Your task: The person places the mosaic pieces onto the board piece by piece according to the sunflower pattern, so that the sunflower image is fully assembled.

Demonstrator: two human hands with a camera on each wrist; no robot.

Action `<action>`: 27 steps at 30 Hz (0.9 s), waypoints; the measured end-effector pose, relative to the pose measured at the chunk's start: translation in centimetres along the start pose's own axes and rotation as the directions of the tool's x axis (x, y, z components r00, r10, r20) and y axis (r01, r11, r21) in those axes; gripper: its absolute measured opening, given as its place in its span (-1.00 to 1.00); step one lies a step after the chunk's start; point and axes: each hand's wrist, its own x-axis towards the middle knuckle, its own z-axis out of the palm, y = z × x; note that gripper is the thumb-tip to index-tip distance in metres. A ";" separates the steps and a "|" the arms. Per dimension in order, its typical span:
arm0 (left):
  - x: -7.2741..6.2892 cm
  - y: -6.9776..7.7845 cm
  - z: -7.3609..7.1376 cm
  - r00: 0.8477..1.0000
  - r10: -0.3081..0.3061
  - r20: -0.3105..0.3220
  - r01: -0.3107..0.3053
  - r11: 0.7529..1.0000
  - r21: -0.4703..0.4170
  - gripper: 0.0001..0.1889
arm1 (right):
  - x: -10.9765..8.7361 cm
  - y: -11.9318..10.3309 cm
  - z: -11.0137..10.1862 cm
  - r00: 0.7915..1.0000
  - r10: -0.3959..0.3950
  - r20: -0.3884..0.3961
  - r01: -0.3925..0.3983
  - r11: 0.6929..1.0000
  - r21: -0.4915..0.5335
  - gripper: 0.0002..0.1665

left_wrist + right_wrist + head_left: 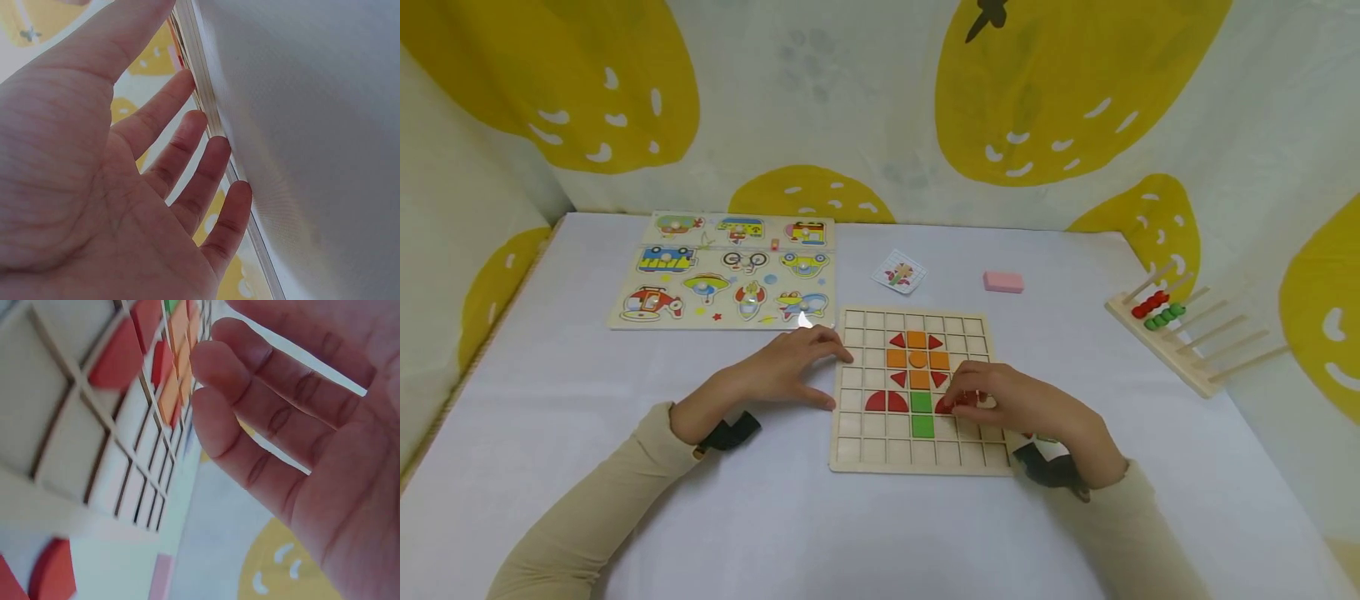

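A wooden grid board (848,454) holds a pattern of orange squares (897,358), an orange disc (917,359), red triangles (898,340), green squares (922,426) and red quarter-circles (876,402). My left hand (790,362) touches the board's left edge, fingers spread and nearly straight. Over the right half, my right hand (1003,396) bends its thumb and index finger down to pinch a red quarter-circle (942,406) beside the upper green square. In the right wrist view another red quarter-circle (119,356) lies close by, while the thumb and index tips are out of frame.
A small pattern card (898,272) and a pink block (1003,282) lie behind the board. At the back left is a vehicle puzzle (722,265); a pegged bead rack (1176,342) stands on the right. Loose red pieces (53,572) lie beyond the board's right edge.
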 end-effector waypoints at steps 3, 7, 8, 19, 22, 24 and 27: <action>0.0 -0.1 0.0 1.000 0.003 -0.003 -0.003 1.000 0.004 -0.39 | -0.5 0.5 -0.7 0.999 0.041 -0.001 -0.041 0.999 0.017 -0.84; 0.0 -0.1 0.0 1.000 0.007 -0.007 -0.007 1.000 0.006 -0.39 | -1.3 1.7 -1.4 0.993 0.119 -0.022 -0.118 0.992 0.039 -0.82; 0.0 -0.1 0.0 1.000 0.008 -0.007 -0.008 1.000 0.007 -0.39 | -1.5 2.0 -1.6 0.990 0.135 -0.031 -0.133 0.990 0.044 -0.81; 0.0 0.2 -0.1 1.000 -0.004 0.002 0.004 1.000 0.005 -0.38 | -3.6 5.5 -2.5 0.967 0.253 -0.037 -0.250 0.965 0.083 -0.79; 0.0 0.2 -0.1 1.000 -0.003 0.001 0.003 1.000 0.006 -0.38 | -3.5 5.9 -2.4 0.956 0.292 -0.010 -0.290 0.953 0.090 -0.75; 0.0 0.2 -0.1 1.000 -0.003 0.000 0.003 1.000 0.008 -0.38 | -3.5 6.1 -2.3 0.951 0.310 0.001 -0.308 0.947 0.091 -0.74; 0.0 0.3 -0.1 1.000 -0.004 0.001 0.004 1.000 0.002 -0.38 | -3.5 6.3 -2.2 0.955 0.296 0.009 -0.296 0.951 0.096 -0.75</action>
